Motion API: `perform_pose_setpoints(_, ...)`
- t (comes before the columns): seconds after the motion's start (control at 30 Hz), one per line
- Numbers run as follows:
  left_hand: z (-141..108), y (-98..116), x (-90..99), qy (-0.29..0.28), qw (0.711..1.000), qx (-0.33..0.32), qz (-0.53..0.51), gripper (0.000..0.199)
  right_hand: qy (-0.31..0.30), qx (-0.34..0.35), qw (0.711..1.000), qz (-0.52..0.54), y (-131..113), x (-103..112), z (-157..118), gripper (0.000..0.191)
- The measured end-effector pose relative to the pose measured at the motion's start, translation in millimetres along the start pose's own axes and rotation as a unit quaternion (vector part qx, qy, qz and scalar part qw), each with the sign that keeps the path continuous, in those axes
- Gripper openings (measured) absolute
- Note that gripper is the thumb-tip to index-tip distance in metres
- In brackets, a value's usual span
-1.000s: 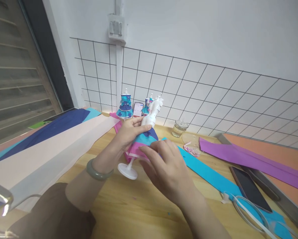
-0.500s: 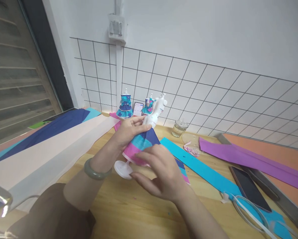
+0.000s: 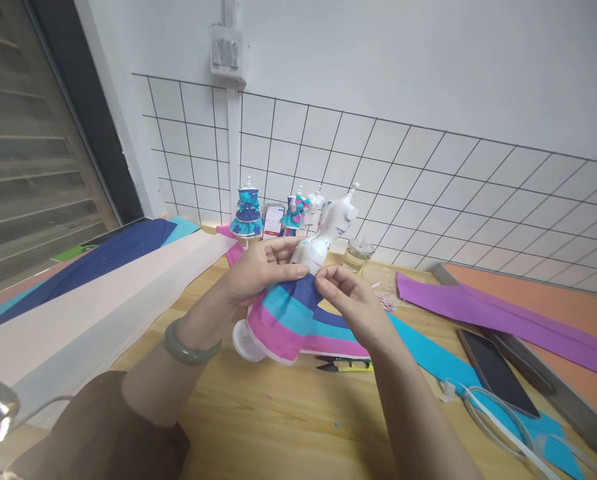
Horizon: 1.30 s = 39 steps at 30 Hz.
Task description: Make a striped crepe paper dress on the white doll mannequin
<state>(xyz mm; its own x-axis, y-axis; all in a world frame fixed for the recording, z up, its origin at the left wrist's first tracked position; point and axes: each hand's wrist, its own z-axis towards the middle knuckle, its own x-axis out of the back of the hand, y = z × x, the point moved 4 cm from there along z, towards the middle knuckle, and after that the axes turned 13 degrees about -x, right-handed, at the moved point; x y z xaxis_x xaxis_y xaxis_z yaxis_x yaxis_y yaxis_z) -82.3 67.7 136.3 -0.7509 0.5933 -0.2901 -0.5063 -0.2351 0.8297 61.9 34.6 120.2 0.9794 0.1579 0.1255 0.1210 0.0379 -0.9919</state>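
A small white dress form (image 3: 332, 223) leans to the right on its round base (image 3: 246, 340). My left hand (image 3: 268, 270) is closed around its waist, the thumb pressing the top edge of a striped skirt (image 3: 278, 320) in blue, turquoise and pink. At the right side of that waist, my right hand (image 3: 346, 293) pinches the blue edge of the skirt cloth between thumb and fingers. A loose striped strip (image 3: 331, 341) in the same colours trails to the right beneath my right hand. Yellow-handled thread snips (image 3: 346, 365) lie below it, partly hidden.
Behind stand small dress forms, one in a blue ruffled dress (image 3: 247, 212), beside a lit phone (image 3: 273, 220). A glass jar (image 3: 358, 253) and purple cloth (image 3: 458, 313) are at right, near a dark phone (image 3: 498, 373) and a cable (image 3: 498, 423). Pale cloth (image 3: 128, 300) covers the left.
My right hand has gone from open beside the skirt to pinching its waist edge. The dress form has shifted right, and the thread snips have come into sight.
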Motion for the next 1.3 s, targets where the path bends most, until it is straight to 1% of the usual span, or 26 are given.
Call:
perform_pose_setpoints(0.1, 0, -1, 1.1, -0.009, 1.000, -0.002, 0.016, 0.060, -0.029, -0.013, 0.999, 0.011, 2, -3, -1, 0.029)
perform_pose_setpoints(0.17, 0, -2, 2.5, -0.008, 1.000, -0.002, 0.027, 0.062, -0.034, -0.009, 0.999, 0.006, 3, -5, -2, 0.029)
perform_pose_setpoints(0.23, 1, -3, 4.6, -0.004, 0.999, 0.001, 0.035, 0.064, -0.018, 0.003, 1.000, -0.011, 3, -6, -2, 0.029)
perform_pose_setpoints(0.37, 2, -3, 10.8, 0.023, 0.999, -0.002, 0.041, 0.067, 0.042, 0.022, 0.997, -0.057, 3, -4, -4, 0.026)
perform_pose_setpoints(0.43, 2, -3, 11.9, 0.028, 0.999, -0.010, 0.043, 0.069, 0.053, 0.026, 0.996, -0.062, 3, -3, -4, 0.026)
perform_pose_setpoints(0.5, 3, -4, 11.0, 0.030, 0.999, -0.020, 0.039, 0.064, 0.054, 0.026, 0.997, -0.057, 2, -3, -5, 0.027)
perform_pose_setpoints(0.63, 3, -7, 6.4, 0.022, 1.000, -0.017, 0.012, 0.041, 0.052, 0.021, 0.996, -0.064, -1, -3, -8, 0.028)
perform_pose_setpoints(0.8, 2, -9, 4.4, 0.003, 1.000, 0.002, -0.014, 0.036, 0.021, 0.013, 0.997, -0.069, -3, -6, -11, 0.031)
perform_pose_setpoints(0.9, 1, -10, 3.1, -0.012, 1.000, 0.004, -0.020, 0.038, 0.014, 0.001, 0.998, -0.069, -3, -7, -12, 0.033)
perform_pose_setpoints(1.03, 0, -9, -1.2, -0.024, 1.000, 0.000, -0.015, 0.041, 0.050, 0.019, 0.995, -0.087, -3, -5, -11, 0.032)
perform_pose_setpoints(1.17, 0, -5, -3.0, -0.041, 0.998, -0.027, 0.047, 0.051, 0.070, 0.040, 0.990, -0.113, -3, -1, -9, 0.030)
perform_pose_setpoints(1.23, 1, -4, -1.9, -0.044, 0.995, -0.041, 0.079, 0.056, 0.066, 0.043, 0.989, -0.128, -3, -1, -9, 0.028)
perform_pose_setpoints(1.3, 1, -4, -0.8, -0.046, 0.994, -0.043, 0.086, 0.058, 0.054, 0.038, 0.988, -0.137, -3, 0, -9, 0.025)
